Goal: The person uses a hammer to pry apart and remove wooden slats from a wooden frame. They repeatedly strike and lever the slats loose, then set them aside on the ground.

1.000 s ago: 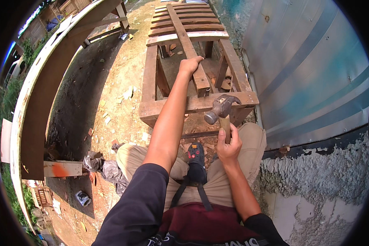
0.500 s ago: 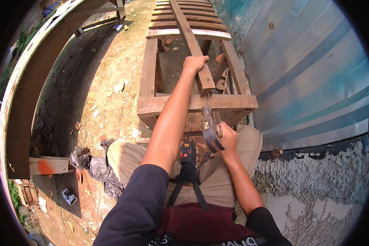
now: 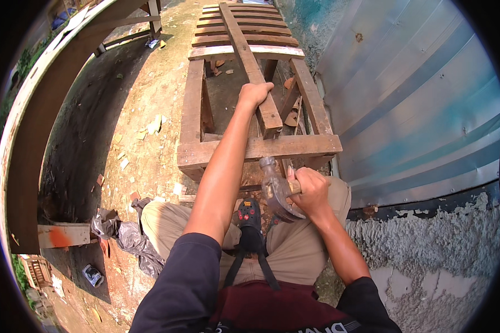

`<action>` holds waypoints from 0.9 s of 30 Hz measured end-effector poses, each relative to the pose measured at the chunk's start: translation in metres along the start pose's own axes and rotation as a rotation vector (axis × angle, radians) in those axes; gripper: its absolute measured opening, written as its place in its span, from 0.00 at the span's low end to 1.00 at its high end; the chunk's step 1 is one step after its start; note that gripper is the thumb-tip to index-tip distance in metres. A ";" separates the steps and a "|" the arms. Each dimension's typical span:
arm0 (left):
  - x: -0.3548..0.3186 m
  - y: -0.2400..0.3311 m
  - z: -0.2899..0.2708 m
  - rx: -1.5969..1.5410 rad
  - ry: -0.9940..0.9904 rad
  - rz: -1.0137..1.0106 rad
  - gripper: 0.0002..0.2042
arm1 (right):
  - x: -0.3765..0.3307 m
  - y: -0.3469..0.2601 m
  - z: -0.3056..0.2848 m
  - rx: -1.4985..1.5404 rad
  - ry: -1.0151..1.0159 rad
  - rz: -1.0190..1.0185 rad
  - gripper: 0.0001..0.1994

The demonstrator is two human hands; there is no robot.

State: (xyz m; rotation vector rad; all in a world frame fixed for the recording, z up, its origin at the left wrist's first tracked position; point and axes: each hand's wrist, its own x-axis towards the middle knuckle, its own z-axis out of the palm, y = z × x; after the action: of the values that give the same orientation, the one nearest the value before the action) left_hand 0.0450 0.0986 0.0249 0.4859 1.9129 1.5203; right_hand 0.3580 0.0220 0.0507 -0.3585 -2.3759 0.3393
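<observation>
Head view: on the ground (image 3: 144,97) we see a crumpled bag (image 3: 133,238) and a can (image 3: 93,275), contents hidden. Our left grip (image 3: 254,95), outstretched, is closed around a beam (image 3: 243,50) over the slatted bench (image 3: 311,147); our right grip (image 3: 312,190) clasps a hammer (image 3: 276,190) near its closest end.

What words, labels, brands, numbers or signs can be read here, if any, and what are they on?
Dark shirt: pale lettering, cut off by the lower edge; I won't copy it out.
Blue-and-white container on the ground: printed marks, too small to read.
Black shoe: red and orange decorations, too small to tell any lettering.
Hammer and wooden beam: none that I can see.
</observation>
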 end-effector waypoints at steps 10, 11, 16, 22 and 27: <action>-0.001 0.005 0.002 0.089 -0.003 0.024 0.26 | 0.005 0.014 -0.002 -0.078 -0.047 -0.187 0.10; -0.002 0.005 0.005 0.099 -0.004 0.023 0.26 | 0.003 0.024 0.000 -0.111 -0.075 -0.194 0.09; 0.018 0.007 0.010 0.073 -0.020 0.028 0.26 | 0.010 0.048 -0.007 -0.331 -0.150 0.077 0.10; 0.011 0.003 0.005 0.055 -0.051 0.003 0.31 | -0.028 0.023 -0.021 -0.236 -0.090 -0.180 0.11; -0.010 0.004 0.005 -0.701 -0.262 -0.172 0.38 | -0.059 0.011 -0.018 -0.211 0.003 -0.006 0.13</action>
State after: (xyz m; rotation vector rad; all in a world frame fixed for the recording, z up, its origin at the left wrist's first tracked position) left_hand 0.0548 0.0968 0.0307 0.1815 1.0914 1.7756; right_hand 0.4142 0.0143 0.0241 -0.4487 -2.4150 0.0850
